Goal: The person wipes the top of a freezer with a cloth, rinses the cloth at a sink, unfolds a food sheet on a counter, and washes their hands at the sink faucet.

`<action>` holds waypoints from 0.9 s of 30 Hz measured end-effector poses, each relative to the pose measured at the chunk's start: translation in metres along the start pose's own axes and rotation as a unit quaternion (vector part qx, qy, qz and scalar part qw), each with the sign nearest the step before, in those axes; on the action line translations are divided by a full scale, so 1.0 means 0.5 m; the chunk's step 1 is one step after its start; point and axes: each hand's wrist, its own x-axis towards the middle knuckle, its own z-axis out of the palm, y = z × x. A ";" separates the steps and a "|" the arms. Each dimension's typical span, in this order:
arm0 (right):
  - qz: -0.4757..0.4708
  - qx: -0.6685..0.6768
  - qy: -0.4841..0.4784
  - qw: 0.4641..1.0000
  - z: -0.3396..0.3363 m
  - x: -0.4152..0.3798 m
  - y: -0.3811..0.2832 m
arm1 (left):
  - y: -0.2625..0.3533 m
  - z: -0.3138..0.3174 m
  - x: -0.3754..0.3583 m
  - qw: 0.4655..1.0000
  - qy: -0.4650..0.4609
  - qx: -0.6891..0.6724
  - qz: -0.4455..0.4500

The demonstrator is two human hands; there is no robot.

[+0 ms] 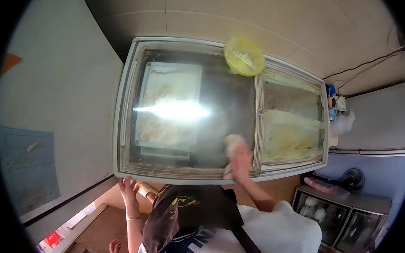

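Freezer: the glass-topped chest freezer (pixel 180 40) spans the space in front of you, its long side running left to right.
Large pane: the wide glass pane (pixel 228 98) fills its left and middle part, frosty-looking, with a bright glare on it.
Divider: the frame bar (pixel 258 119) closes off that pane on your right.
Yellow basket: the basket (pixel 243 57) sits at the far edge, well apart from both your hands.
Cloth: the pale cloth (pixel 234 143) lies on the large pane near its front edge, just left of the divider; its long axis runs roughly front to back, directly under and slightly left of your right hand.
Right hand: your right hand (pixel 241 162), the nearer one, is closed over the cloth, fingers pointing away from you, forearm slanting in from the lower right.
Left hand: your left hand (pixel 128 188) is at the front left corner, fingers loosely spread against the rim, gripping nothing visible.
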 end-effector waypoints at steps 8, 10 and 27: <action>0.219 -0.061 0.157 0.961 0.058 0.388 0.162 | -0.009 0.009 0.038 0.996 -0.086 0.028 -0.027; 0.209 -0.077 0.175 0.959 0.087 0.450 0.133 | -0.008 0.007 0.035 0.995 -0.093 0.018 -0.035; -0.163 0.059 0.070 0.982 0.300 0.878 -0.415 | -0.045 0.019 0.047 0.998 -0.052 -0.034 -0.001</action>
